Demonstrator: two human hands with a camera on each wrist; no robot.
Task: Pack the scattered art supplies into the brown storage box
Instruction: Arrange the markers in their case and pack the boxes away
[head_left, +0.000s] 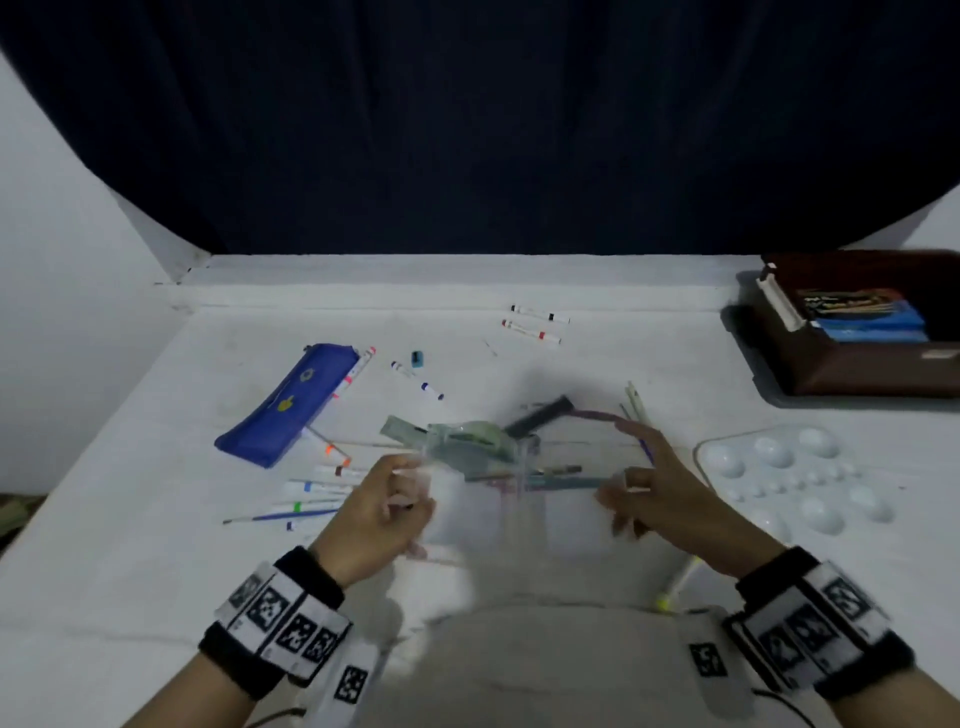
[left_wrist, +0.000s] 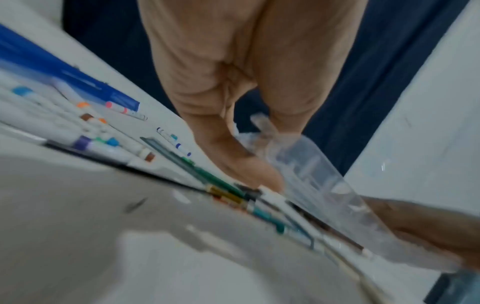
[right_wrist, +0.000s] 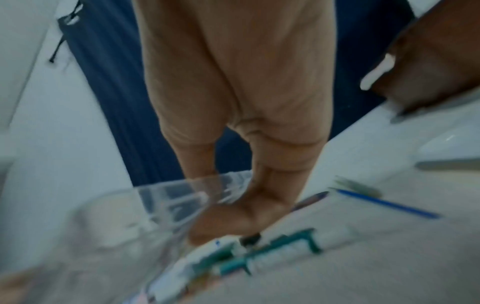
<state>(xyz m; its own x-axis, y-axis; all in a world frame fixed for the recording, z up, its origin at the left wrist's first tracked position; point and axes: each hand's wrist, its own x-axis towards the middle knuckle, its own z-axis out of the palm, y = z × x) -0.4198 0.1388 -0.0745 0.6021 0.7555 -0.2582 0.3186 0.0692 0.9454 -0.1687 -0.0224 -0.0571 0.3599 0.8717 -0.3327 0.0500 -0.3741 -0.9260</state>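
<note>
A clear plastic case (head_left: 519, 499) is held just above the table's middle, blurred by motion. My left hand (head_left: 410, 488) grips its left end with curled fingers. My right hand (head_left: 628, 467) grips its right end, index finger stretched along the far edge. In the left wrist view the case (left_wrist: 311, 170) sits under my fingers (left_wrist: 246, 164). Green and dark tools show through it; whether they are inside or beneath I cannot tell. The brown storage box (head_left: 857, 364) stands open at the far right with a blue pack inside.
A blue pencil pouch (head_left: 285, 405) and several markers (head_left: 322, 483) lie to the left, with two markers (head_left: 535, 322) further back. A white paint palette (head_left: 789, 483) lies at the right. A yellow-tipped marker (head_left: 680, 582) lies by my right wrist. A dark curtain hangs behind.
</note>
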